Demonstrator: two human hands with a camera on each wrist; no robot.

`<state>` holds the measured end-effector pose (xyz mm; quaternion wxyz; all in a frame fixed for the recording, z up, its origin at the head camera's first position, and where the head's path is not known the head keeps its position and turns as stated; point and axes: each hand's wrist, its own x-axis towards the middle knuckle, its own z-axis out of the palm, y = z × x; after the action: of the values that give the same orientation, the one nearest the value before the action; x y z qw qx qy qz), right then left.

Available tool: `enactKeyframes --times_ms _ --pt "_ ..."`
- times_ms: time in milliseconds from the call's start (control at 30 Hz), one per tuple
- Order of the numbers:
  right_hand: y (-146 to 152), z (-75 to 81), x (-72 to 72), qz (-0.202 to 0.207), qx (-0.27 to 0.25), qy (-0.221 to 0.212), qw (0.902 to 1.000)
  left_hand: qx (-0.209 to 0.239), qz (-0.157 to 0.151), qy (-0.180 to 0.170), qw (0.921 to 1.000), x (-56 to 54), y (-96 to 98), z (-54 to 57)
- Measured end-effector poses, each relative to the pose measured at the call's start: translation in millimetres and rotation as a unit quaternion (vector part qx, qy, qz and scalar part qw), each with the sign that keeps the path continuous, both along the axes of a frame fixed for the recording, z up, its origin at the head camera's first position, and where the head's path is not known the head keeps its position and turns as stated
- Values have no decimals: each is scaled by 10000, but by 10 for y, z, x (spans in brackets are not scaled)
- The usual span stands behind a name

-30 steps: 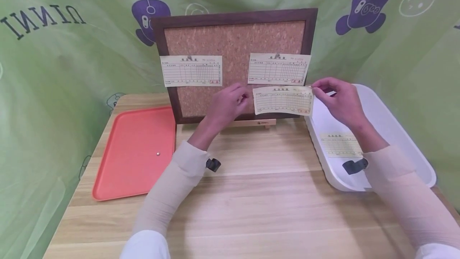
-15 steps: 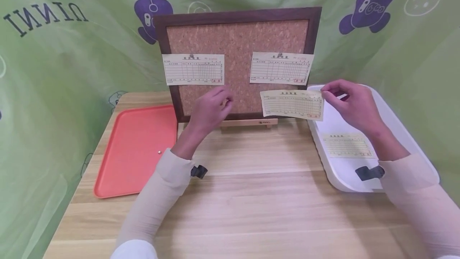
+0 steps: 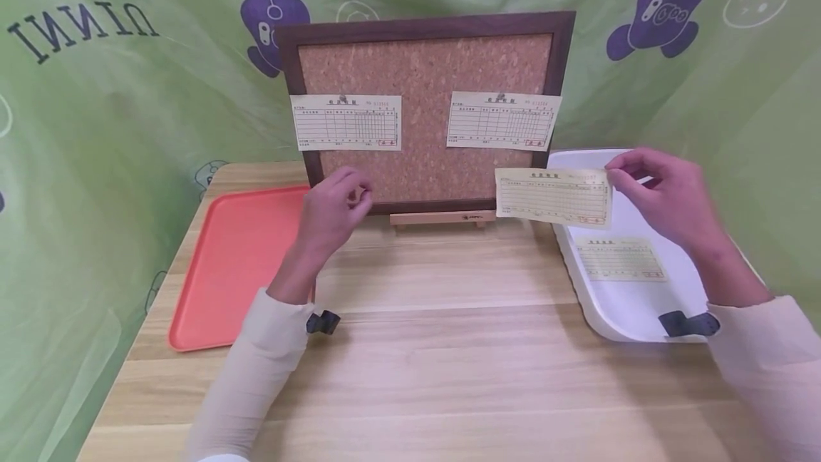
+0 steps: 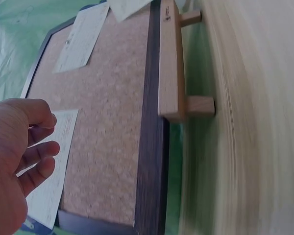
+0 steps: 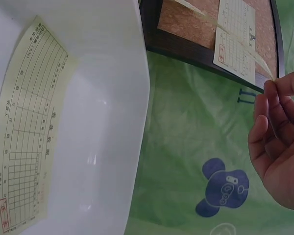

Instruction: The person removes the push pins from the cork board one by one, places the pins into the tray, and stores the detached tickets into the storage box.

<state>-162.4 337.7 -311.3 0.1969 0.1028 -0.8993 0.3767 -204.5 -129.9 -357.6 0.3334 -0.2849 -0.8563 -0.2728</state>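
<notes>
My right hand [image 3: 680,194] pinches the upper right corner of a pale yellow receipt slip [image 3: 551,198], held just in front of the white tray. In the right wrist view this slip shows nearly edge-on, its corner between thumb and forefinger. Loosely curled, my left hand [image 3: 333,212] hovers before the corkboard's lower left, with nothing visible in its fingers. The framed corkboard [image 3: 423,66] stands upright on a small wooden stand [image 3: 442,219]. Two receipt slips hang on it by pins, one left [image 3: 348,123] and one right [image 3: 502,121].
A red tray [image 3: 237,262] lies at the left, partly behind the left hand and forearm. Inside the white tray [image 3: 586,305] at the right lies another yellow slip [image 3: 622,259]. Green printed cloth [image 3: 192,105] hangs behind the wooden table [image 3: 442,369].
My left hand has moved left, away from the held slip. The right hand has carried that slip right and slightly down, off the corkboard's front and toward the white tray.
</notes>
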Motion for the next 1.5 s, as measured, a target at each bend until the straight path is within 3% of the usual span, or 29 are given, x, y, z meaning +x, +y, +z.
enactKeyframes --times_ms 167,467,733,1000,1267,1500 --pt "131 -6 84 -115 -173 -55 9998 196 156 -197 9995 48 -206 -67" --pt "340 -59 145 -494 161 -467 9976 183 711 -269 9969 153 -582 -75" --pt "460 -96 140 -515 391 -494 9967 211 1273 -464 9906 263 -906 -112" --pt "520 -119 138 -612 515 -556 9952 241 1551 -665 9854 393 -1154 -141" --pt "607 -174 135 -661 737 -776 9921 -225 1941 -1265 9725 491 -1311 -215" --pt "674 -166 107 -695 895 -957 9889 -604 2162 -2138 9507 522 -1402 -212"
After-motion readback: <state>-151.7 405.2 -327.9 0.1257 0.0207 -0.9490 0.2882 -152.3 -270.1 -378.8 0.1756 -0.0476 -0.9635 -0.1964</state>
